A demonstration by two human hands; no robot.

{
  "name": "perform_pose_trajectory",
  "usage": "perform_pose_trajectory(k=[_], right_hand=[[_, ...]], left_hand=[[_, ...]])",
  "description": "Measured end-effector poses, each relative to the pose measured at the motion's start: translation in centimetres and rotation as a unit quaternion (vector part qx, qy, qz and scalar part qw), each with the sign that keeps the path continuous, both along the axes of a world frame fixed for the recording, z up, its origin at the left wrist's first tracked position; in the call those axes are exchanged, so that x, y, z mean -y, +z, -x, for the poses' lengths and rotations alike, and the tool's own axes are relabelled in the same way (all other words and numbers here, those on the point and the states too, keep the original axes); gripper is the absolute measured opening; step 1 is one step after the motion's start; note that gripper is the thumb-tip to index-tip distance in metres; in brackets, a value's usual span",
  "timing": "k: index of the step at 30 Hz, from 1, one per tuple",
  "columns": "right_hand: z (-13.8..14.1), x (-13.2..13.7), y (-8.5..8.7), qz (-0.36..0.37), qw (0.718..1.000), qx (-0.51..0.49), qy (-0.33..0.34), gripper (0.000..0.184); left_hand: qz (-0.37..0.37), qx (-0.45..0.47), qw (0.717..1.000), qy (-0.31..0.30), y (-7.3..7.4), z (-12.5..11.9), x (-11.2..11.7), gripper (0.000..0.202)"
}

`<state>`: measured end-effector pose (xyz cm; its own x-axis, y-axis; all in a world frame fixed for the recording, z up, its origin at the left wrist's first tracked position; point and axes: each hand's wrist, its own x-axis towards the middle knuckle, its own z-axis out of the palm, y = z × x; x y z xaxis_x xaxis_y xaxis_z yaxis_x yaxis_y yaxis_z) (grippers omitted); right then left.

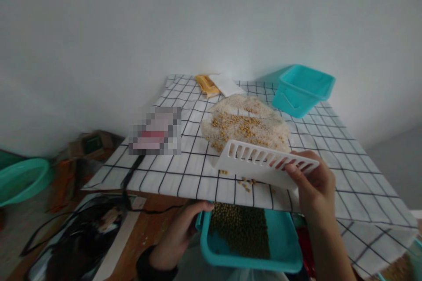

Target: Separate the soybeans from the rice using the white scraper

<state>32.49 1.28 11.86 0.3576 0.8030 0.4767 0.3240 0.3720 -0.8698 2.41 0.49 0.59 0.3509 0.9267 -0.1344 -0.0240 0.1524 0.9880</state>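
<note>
The right hand (pixel 315 182) grips just 1 end of the white slotted tray (pixel 255 167), thumb and fingers closed on it, so the free end could swing and flick the loose yellow beans (pixel 248 189) along the front edge of the table (pixel 171 158) past the turquoise bin (pixel 284 235) below that edge. The left hand (pixel 183 226) hooks its thumb over the bin's left rim, other fingers mostly hidden; with any support underneath not visible, that 1-sided hold might let the bin tip and spill its green and yellow beans (pixel 242 232).
</note>
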Motion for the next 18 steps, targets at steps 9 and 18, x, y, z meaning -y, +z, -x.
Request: perform_pose_trajectory(k=[9,18], right_hand=[[0.0,0.6,0.3,-0.005,1.000,-0.002,0.011,0.009],[0.0,1.1,0.7,0.000,1.000,0.006,0.029,0.011]], left_hand=[[-0.022,-0.005,1.000,0.008,0.2,0.1,0.3,0.032],[0.063,-0.034,0.997,0.026,0.2,-0.1,-0.5,0.017]])
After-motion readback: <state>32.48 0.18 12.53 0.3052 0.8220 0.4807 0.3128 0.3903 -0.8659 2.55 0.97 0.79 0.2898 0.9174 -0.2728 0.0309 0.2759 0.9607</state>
